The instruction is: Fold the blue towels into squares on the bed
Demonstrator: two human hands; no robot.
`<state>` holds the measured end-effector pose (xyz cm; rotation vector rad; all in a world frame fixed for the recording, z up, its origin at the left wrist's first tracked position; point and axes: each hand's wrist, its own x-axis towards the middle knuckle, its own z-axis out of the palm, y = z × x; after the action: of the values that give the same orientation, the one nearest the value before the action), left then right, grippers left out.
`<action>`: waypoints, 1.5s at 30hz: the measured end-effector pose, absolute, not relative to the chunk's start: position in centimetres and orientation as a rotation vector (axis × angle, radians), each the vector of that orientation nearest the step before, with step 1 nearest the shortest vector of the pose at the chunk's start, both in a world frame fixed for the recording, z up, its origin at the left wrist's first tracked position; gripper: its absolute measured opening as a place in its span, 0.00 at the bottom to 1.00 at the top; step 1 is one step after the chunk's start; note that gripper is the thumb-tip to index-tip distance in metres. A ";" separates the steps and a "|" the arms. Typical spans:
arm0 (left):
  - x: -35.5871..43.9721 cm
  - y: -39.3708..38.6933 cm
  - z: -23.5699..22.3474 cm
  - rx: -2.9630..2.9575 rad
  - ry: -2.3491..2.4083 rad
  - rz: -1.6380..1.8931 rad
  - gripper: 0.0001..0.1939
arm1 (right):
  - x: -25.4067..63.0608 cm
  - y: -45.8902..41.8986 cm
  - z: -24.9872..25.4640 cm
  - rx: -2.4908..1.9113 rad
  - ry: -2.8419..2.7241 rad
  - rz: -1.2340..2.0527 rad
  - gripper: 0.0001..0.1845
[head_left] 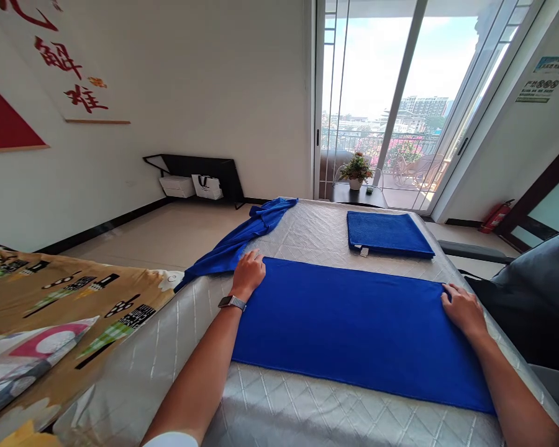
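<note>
A blue towel (pixel 354 329) lies flat in a long rectangle across the mattress (pixel 302 397) in front of me. My left hand (pixel 250 273), with a watch on its wrist, is at the far left corner, its fingers curled closed on the edge. The far right corner is pinched by my right hand (pixel 464 308), whose fingertips partly hide the edge. Beyond it rests a folded stack of blue towel (pixel 389 233) with a small white tag. To the left, a crumpled blue cloth (pixel 246 239) hangs over the mattress side.
Patterned brown bedding (pixel 88 298) and a pillow (pixel 37 360) are at the left. A dark bag-like object (pixel 535 298) stands close on the right. A potted plant (pixel 356 171) sits on a small table by the glass door. Against the wall is a black shelf (pixel 200 177).
</note>
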<state>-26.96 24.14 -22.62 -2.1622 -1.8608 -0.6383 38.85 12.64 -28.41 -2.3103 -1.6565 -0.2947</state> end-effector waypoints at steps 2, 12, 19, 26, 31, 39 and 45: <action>-26.6 24.1 -22.9 -2.231 -1.843 -0.588 0.23 | 37.7 12.4 -27.8 -2.295 -1.718 -0.293 0.33; -27.3 24.8 -24.6 -2.380 -2.085 -0.322 0.30 | 35.0 12.7 -28.9 -2.211 -1.927 -0.088 0.37; -27.2 25.1 -24.6 -2.315 -2.163 -0.282 0.32 | 33.9 12.4 -27.7 -2.412 -1.909 -0.214 0.33; -27.0 24.8 -24.3 -2.302 -2.238 -0.254 0.33 | 21.9 14.0 -23.0 -2.199 -2.114 -0.442 0.29; -26.8 24.2 -24.2 -2.289 -2.229 -0.291 0.34 | 8.3 15.4 -21.5 -1.716 -2.369 -0.030 0.31; -26.9 24.3 -24.6 -2.277 -2.219 -0.288 0.34 | 6.8 16.0 -23.7 -1.771 -2.388 0.217 0.35; -26.8 24.4 -24.7 -2.251 -2.215 -0.295 0.34 | 20.4 15.1 -25.6 -2.024 -2.283 0.075 0.35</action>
<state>-26.83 24.45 -24.74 -2.2509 -2.2154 -0.2949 20.44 15.13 -25.58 -2.0237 -2.2831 0.0755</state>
